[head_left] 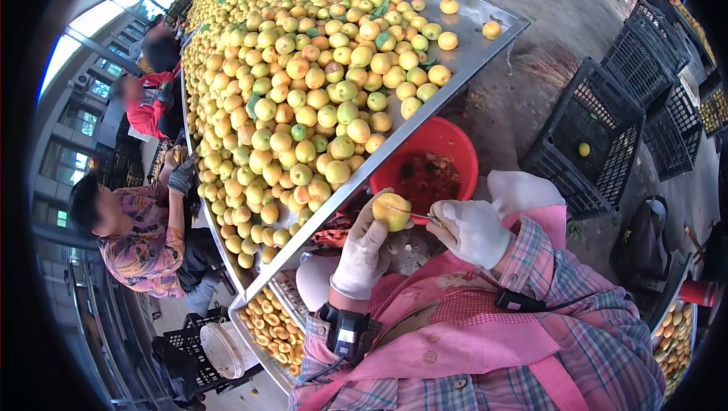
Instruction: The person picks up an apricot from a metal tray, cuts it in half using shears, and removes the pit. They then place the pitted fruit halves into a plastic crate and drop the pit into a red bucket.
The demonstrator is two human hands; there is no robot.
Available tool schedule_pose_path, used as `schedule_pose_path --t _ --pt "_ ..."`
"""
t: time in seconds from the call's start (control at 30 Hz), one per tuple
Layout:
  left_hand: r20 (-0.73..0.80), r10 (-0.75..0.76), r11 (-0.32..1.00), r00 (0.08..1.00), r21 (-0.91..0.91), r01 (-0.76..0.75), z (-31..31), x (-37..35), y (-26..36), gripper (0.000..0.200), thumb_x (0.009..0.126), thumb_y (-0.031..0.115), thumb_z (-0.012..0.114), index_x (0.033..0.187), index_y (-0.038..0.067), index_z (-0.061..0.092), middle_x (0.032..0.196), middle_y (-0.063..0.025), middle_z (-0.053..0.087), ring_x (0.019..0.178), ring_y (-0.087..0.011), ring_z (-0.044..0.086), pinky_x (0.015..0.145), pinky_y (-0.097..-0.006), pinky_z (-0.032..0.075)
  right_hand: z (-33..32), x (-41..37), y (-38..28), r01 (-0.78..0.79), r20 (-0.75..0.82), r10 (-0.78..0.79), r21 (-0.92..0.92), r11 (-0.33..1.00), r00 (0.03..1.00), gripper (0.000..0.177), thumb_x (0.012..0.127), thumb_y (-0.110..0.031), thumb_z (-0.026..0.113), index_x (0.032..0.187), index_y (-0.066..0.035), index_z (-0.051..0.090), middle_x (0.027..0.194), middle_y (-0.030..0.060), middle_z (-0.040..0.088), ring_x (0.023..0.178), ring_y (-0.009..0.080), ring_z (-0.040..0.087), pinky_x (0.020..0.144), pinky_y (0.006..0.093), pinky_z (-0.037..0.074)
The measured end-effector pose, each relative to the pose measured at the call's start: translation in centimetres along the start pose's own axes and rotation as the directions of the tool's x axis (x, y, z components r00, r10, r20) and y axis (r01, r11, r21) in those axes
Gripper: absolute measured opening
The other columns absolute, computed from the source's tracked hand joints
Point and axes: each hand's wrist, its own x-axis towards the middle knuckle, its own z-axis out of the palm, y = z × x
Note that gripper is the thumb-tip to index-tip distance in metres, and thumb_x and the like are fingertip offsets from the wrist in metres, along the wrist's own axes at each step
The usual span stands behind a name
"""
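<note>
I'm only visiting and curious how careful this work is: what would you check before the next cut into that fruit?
1. Left hand grip on the yellow fruit: ok, fingers wrap it.
2. Right hand grip on the small knife: ok, the blade meets the fruit.
3. Blade path away from the holding hand: cannot tell, too small to see.
4. Red bowl below the hands: ok, it holds scraps and has room.
5. More fruit nearby: ok, a fruit heap covers the metal table.
</note>
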Motion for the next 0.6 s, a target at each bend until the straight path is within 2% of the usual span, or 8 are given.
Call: schedule_pose_path --t 0.03,0.1,0.2,0.3,0.37,0.43,0.53,0.6 --pt "0.021 0.021 1.0 1.0 0.024 -0.021 -0.3 0.1 -0.2 0.082 0.083 0.043 0.074 0.144 0.004 0.035 0.118 -0.006 0.059 0.092 -0.0104 0.059 0.069 -0.02 0.045 -0.3 0.0 -0.1 0.004 0.004 -0.004 0.0 1.0 1.0 0.021 0.088 -0.025 0.063 0.09 -0.009 0.05 0.065 0.0097 0.057 0.059 0.0326 0.06 0.051 0.0436 0.048" --pt "0.042 0.043 0.998 0.998 0.046 -0.045 -0.6 0.2 -0.2 0.082 0.082 0.041 0.075 0.144 0.004 0.036 0.117 -0.0051 0.06 0.09 -0.0089 0.058 0.068 -0.0194 0.044 -1.5 0.5 -1.0 0.123 0.127 -0.089 -0.29 0.949 0.988 0.022 0.087 -0.026 0.064 0.092 -0.01 0.049 0.065 0.0081 0.056 0.058 0.0299 0.06 0.05 0.0422 0.048" --pt "0.051 -0.002 0.998 0.999 0.068 -0.001 -0.7 -0.2 0.1 0.081 0.081 0.038 0.078 0.143 0.003 0.038 0.114 -0.0038 0.061 0.085 -0.0066 0.056 0.067 -0.0186 0.043 -2.0 0.8 -0.6 0.199 0.164 -0.147 -0.375 0.905 0.975 0.023 0.087 -0.026 0.064 0.094 -0.011 0.049 0.066 0.0059 0.055 0.057 0.0263 0.06 0.049 0.04 0.048" --pt "0.022 0.006 0.996 1.0 0.087 -0.008 -0.4 -0.4 0.4 0.081 0.08 0.041 0.077 0.141 0.003 0.04 0.112 -0.004 0.061 0.083 -0.0062 0.055 0.066 -0.0185 0.043 -1.8 0.8 0.4 0.174 0.161 -0.121 -0.376 0.91 0.98 0.022 0.083 -0.023 0.067 0.09 -0.011 0.049 0.067 0.0078 0.054 0.059 0.0294 0.058 0.051 0.043 0.045" --pt "0.07 -0.026 0.991 0.997 0.132 0.016 -1.0 -0.5 0.4 0.08 0.081 0.043 0.076 0.141 0.003 0.041 0.112 -0.0045 0.061 0.086 -0.0079 0.057 0.068 -0.0189 0.044 -1.9 0.9 0.3 0.184 0.146 -0.137 -0.385 0.904 0.98 0.022 0.084 -0.023 0.066 0.089 -0.011 0.05 0.067 0.008 0.053 0.059 0.0294 0.058 0.051 0.0432 0.045" --pt "0.074 -0.056 0.993 0.996 0.108 0.048 -0.7 -0.7 0.8 0.08 0.082 0.045 0.074 0.141 0.003 0.041 0.112 -0.0049 0.061 0.089 -0.0091 0.058 0.07 -0.0194 0.045 -1.8 1.0 0.2 0.195 0.132 -0.155 -0.394 0.898 0.979 0.021 0.084 -0.023 0.066 0.088 -0.011 0.05 0.067 0.0082 0.053 0.059 0.0294 0.058 0.052 0.0435 0.045" --pt "0.089 -0.084 0.995 0.992 0.068 0.078 -0.6 -1.0 1.0 0.079 0.083 0.047 0.072 0.141 0.002 0.041 0.112 -0.0056 0.061 0.095 -0.0112 0.059 0.075 -0.0206 0.046 -1.2 0.9 1.0 0.122 0.1 -0.086 -0.452 0.884 0.991 0.021 0.083 -0.022 0.067 0.085 -0.01 0.05 0.067 0.0086 0.053 0.06 0.0299 0.058 0.052 0.044 0.044" --pt "0.094 -0.077 0.996 0.993 0.05 0.072 -0.4 -0.9 1.1 0.079 0.084 0.047 0.071 0.141 0.002 0.04 0.111 -0.0059 0.061 0.098 -0.0122 0.059 0.077 -0.0212 0.047 -1.2 1.2 1.5 0.107 0.022 -0.106 -0.297 0.949 0.994 0.02 0.084 -0.021 0.068 0.091 -0.01 0.052 0.067 0.0052 0.054 0.058 0.0261 0.059 0.049 0.0385 0.047"
